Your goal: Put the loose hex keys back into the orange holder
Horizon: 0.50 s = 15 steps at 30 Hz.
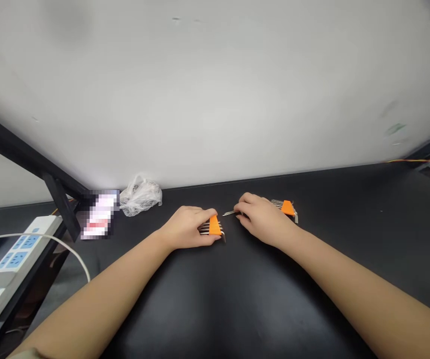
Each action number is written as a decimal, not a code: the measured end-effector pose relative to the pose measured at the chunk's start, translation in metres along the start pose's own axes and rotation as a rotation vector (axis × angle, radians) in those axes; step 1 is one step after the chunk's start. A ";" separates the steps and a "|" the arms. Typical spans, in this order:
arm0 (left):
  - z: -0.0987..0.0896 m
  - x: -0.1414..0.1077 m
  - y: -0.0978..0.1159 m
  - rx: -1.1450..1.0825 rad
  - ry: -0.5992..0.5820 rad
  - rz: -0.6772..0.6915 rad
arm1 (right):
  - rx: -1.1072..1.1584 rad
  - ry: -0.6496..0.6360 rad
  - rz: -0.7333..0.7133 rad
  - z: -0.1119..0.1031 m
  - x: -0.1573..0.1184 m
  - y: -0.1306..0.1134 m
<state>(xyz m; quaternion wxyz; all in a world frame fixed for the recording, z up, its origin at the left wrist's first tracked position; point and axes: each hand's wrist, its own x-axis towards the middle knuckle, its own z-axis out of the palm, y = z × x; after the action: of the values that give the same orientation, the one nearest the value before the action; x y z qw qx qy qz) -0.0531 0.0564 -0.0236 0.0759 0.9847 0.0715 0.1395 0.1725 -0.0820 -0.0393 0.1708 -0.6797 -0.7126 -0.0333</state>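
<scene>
My left hand (190,228) is closed on an orange holder (215,226) with several metal hex keys in it, low over the black table (215,309). My right hand (258,217) is pinched on thin metal hex keys (230,213), whose tips point left toward the orange holder; how many it holds is hidden by the fingers. Just behind and right of my right hand, a second orange holder (287,208) with several hex keys lies on the table, partly covered by the hand.
A crumpled clear plastic bag (140,196) lies near the wall at the left, beside a blurred bright screen (100,214). White power strips (16,257) and a white cable (69,243) are at the far left, by a black metal frame (24,152).
</scene>
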 end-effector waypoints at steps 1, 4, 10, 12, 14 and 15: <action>0.000 0.000 0.000 0.000 -0.003 -0.001 | -0.001 -0.002 0.002 0.000 0.000 0.000; 0.000 0.000 0.000 -0.002 -0.004 -0.002 | -0.016 -0.020 0.000 0.000 0.001 0.000; 0.001 0.000 -0.001 0.003 0.010 0.011 | -0.144 -0.119 -0.005 -0.004 -0.004 -0.011; 0.001 0.000 -0.001 0.004 0.012 0.021 | -0.145 -0.127 -0.035 -0.006 -0.007 -0.016; 0.001 0.001 -0.001 0.004 0.017 0.026 | -0.095 -0.112 -0.051 -0.007 -0.009 -0.020; 0.000 0.001 0.000 0.003 0.018 0.026 | -0.059 -0.099 -0.051 -0.008 -0.010 -0.022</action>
<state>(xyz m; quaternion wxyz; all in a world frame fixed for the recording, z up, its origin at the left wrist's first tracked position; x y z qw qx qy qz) -0.0522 0.0569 -0.0238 0.0720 0.9844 0.0597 0.1490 0.1531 -0.0949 -0.0307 0.1142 -0.6670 -0.7358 -0.0252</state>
